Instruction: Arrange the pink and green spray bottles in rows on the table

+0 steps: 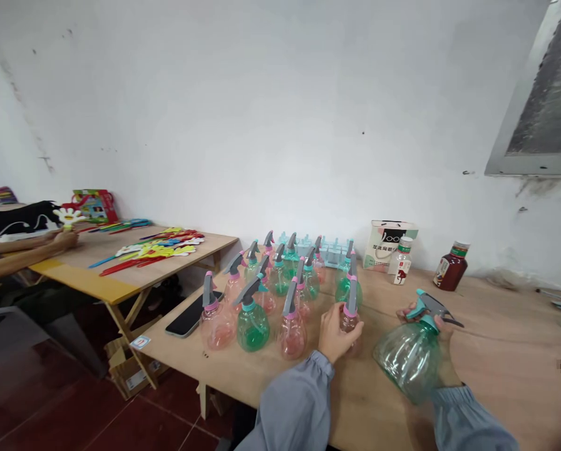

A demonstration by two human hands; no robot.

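Observation:
My left hand (334, 333) is closed round the upper body of a pink spray bottle (350, 321), which stands upright with a grey head. In my right hand (446, 354), gripped at the neck, is a larger-looking green spray bottle (408, 357). It is tilted, its teal and grey trigger head pointing up and its clear body hanging toward the lower left; part of my right hand is hidden behind it. To the left of my hands stand several pink and green spray bottles in rows, among them a pink one (291, 337) and a green one (253, 327).
Behind the bottles is a light blue rack (330, 252). A paper bag (379, 244), a white bottle (402, 262) and a dark red bottle (451, 268) stand near the wall. A phone (191, 316) lies at left. Another person's hand (65, 239) is over the neighbouring table (116, 285).

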